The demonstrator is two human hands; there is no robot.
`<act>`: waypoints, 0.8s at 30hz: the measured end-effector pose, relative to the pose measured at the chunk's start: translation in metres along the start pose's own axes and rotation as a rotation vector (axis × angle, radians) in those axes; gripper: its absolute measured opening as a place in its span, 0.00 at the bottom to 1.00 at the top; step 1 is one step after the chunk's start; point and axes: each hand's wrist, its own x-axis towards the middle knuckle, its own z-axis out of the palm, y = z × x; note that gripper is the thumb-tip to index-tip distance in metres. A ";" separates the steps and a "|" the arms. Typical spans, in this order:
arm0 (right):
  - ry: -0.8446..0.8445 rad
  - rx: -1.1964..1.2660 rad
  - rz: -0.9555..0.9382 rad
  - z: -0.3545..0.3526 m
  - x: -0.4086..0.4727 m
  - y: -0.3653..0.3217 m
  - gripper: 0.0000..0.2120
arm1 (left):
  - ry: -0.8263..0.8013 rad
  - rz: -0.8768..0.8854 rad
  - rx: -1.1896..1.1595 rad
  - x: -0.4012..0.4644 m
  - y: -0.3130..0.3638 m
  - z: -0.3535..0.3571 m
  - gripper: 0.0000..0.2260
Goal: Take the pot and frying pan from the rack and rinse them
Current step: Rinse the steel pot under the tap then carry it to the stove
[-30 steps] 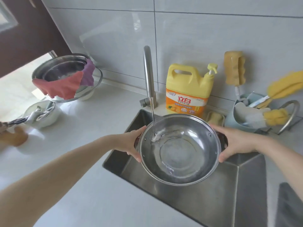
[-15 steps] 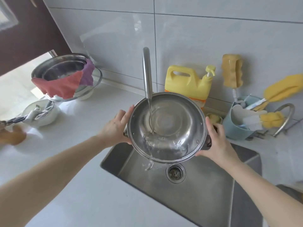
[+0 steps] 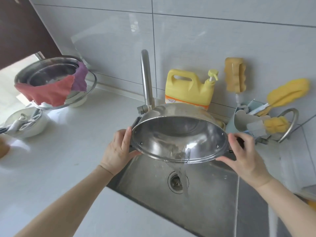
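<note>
Steel pot (image 3: 179,134) now tipped toward me over sink (image 3: 213,202), no longer level under tap (image 3: 146,79). Rinse water pours off rim into drain (image 3: 177,181). Left hand (image 3: 118,149), right hand (image 3: 244,154) fingers clamp both handles. Pot nearly done; frying pan next.

The pot (image 3: 179,135) is shiny silver steel. The detergent jug (image 3: 188,90) is yellow with an orange label. Red and purple cloths (image 3: 56,89) drape a bowl.
</note>
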 end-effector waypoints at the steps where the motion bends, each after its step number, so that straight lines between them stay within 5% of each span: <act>1: 0.036 -0.017 -0.015 -0.007 0.001 0.001 0.66 | 0.027 0.020 0.002 0.005 0.003 -0.003 0.50; 7: 0.164 -0.019 -0.084 -0.050 0.018 0.008 0.39 | 0.157 0.128 0.012 0.032 0.015 -0.014 0.50; 15: 0.163 -0.079 -0.068 -0.074 0.018 0.006 0.42 | 0.128 0.142 -0.009 0.045 0.028 -0.016 0.49; 20: -0.221 0.007 0.236 -0.071 0.002 0.018 0.73 | -0.174 0.014 -0.143 0.041 0.036 -0.002 0.52; 24: -0.635 0.234 0.502 -0.057 0.000 0.029 0.72 | -0.712 -0.134 -0.284 0.039 0.032 0.012 0.65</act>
